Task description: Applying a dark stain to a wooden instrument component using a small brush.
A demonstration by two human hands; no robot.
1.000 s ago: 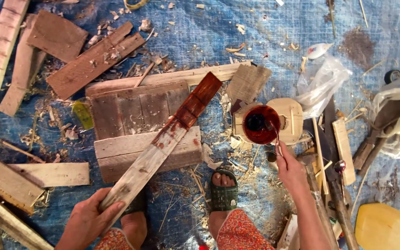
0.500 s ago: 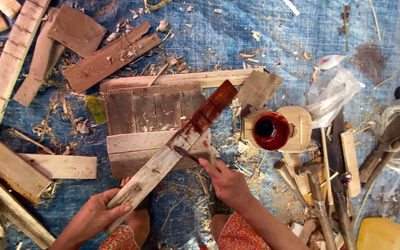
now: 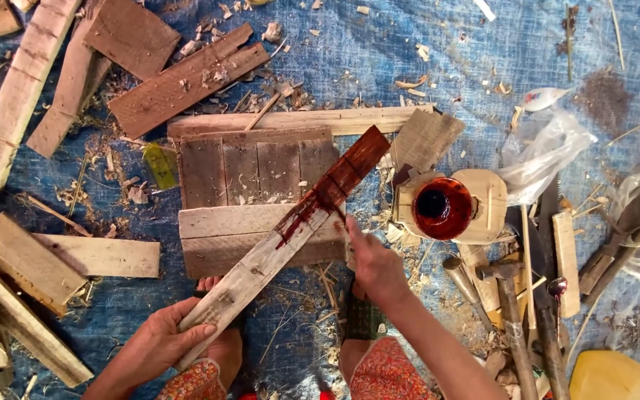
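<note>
Right hand point(image 3: 375, 267) hides whatever its fingers point(image 3: 352, 231) hold.

I see a crumpled clear plastic bag point(image 3: 550, 148) lying on the blue woven tarp point(image 3: 424, 52), a dark-handled metal hammer point(image 3: 511, 311) nearby, and loose weathered brown wooden boards point(image 3: 187, 78) scattered with pale wood shavings point(image 3: 290, 92).

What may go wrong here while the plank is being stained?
The open cup of red stain sits close to the right hand; a careless move might tip it. The plank is held only at its near end by the left hand, so it may slip. Wet stain could drip onto the boards beneath.
</note>
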